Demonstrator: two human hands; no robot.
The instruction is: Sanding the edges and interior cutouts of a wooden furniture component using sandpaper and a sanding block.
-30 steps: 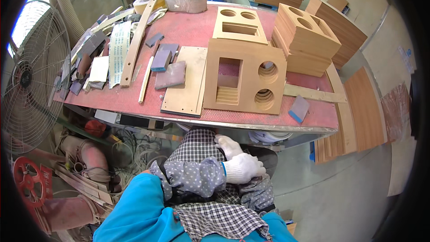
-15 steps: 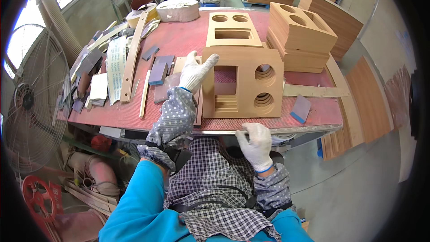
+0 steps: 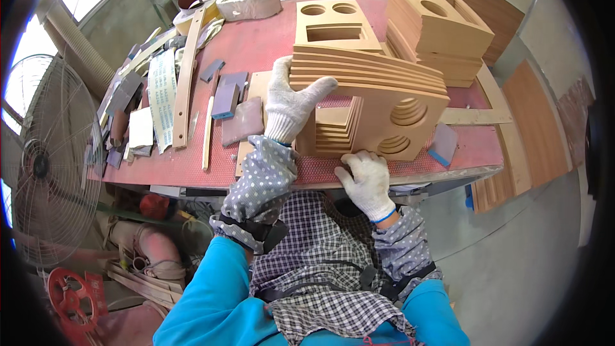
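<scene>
A stack of wooden panels (image 3: 378,115), each with a rectangular cutout and two round holes, stands on edge on the red table, its boards fanned and the top leaning. My left hand (image 3: 291,99), in a white glove, grips its upper left corner, thumb across the front and fingers behind. At the table's front edge, my gloved right hand (image 3: 368,182) has its bent fingers against the stack's lower edge and its thumb apart; it grips nothing I can see. Behind the stack lies a similar cut panel (image 3: 336,48).
Another pile of cut panels (image 3: 435,32) rises at the back right. Sanding blocks (image 3: 225,99), wood strips (image 3: 186,83) and abrasive sheets crowd the table's left. A blue-edged block (image 3: 443,144) lies right of the stack. A large fan (image 3: 41,166) stands at far left.
The panel stack has tilted and turned, its boards now fanned apart at the top. My left hand has closed on its corner. My right hand has risen to its lower edge.
</scene>
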